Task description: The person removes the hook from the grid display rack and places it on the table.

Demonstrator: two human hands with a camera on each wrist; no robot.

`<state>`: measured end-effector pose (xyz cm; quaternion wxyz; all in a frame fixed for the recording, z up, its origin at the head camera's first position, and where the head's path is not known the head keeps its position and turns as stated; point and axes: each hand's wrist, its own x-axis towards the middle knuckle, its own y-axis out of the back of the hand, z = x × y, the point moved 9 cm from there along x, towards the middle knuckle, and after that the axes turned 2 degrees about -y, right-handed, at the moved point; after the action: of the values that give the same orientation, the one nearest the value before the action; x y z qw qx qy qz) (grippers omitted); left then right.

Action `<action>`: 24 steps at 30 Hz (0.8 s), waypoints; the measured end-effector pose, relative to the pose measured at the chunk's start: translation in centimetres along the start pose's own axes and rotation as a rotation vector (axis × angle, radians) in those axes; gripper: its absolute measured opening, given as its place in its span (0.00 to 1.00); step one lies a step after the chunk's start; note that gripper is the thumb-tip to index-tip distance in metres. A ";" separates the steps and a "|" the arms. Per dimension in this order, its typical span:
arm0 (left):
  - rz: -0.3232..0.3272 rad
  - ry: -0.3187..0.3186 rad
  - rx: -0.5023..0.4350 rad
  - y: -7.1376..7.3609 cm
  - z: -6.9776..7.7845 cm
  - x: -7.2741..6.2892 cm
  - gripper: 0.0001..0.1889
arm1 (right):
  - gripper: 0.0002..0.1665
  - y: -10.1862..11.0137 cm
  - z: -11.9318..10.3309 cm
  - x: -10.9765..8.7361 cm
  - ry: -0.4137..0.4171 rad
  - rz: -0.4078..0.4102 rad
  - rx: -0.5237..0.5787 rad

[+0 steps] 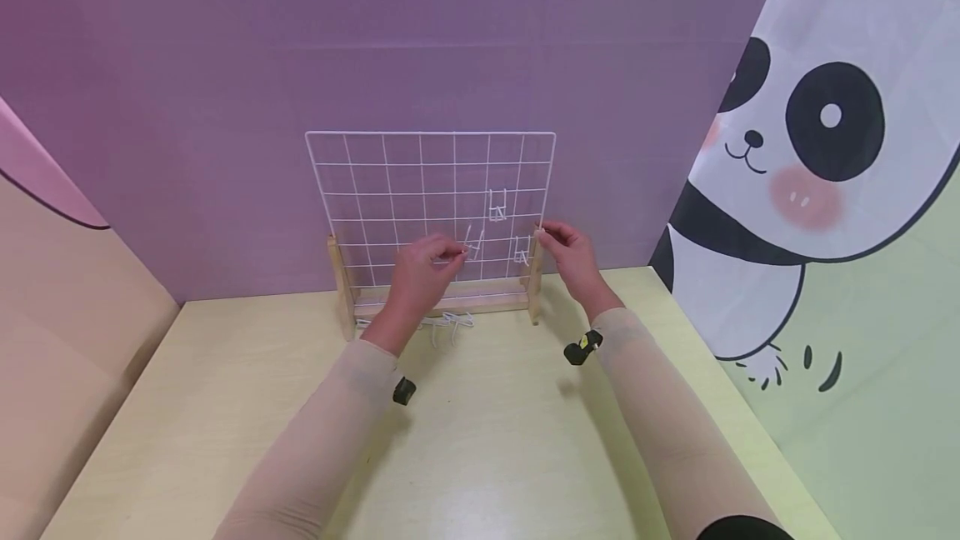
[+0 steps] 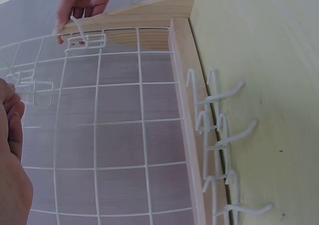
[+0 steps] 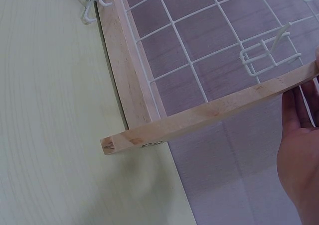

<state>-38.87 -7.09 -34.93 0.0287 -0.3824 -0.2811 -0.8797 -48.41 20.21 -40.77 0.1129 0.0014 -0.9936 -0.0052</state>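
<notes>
A white wire grid panel [image 1: 403,163] stands upright in a wooden stand [image 1: 535,286] at the back of the table. My left hand [image 1: 420,273] pinches a white wire hook [image 1: 474,245] in front of the grid's lower right middle. My right hand [image 1: 576,263] holds the top of the right wooden upright, its fingers around the wood in the right wrist view. Two more hooks hang on the grid, an upper one [image 1: 498,212] and a lower one [image 3: 264,60] close to that upright.
Several loose white hooks [image 2: 219,140] lie along the stand's wooden base bar [image 2: 192,80], on its near side. Behind the table [image 1: 465,440] hangs a purple backdrop [image 1: 225,148]. A panda picture [image 1: 836,215] covers the right wall.
</notes>
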 end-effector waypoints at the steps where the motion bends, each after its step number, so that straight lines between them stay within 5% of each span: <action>1: -0.003 -0.001 0.001 -0.1 0.0 -0.1 0.03 | 0.21 0.0 0.0 0.0 0.001 -0.001 -0.004; 15: -0.147 -0.012 0.061 -3.1 -0.9 -1.8 0.05 | 0.21 0.0 -0.1 -0.1 -0.004 -0.006 -0.033; 24: -0.162 -0.027 0.062 -3.9 -1.1 -2.4 0.03 | 0.21 -0.1 -0.3 -0.3 0.012 -0.007 -0.019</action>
<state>-38.96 -4.80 -39.05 -0.0347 -0.3689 -0.3387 -0.8648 -48.07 20.09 -40.51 0.1186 0.0039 -0.9928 -0.0150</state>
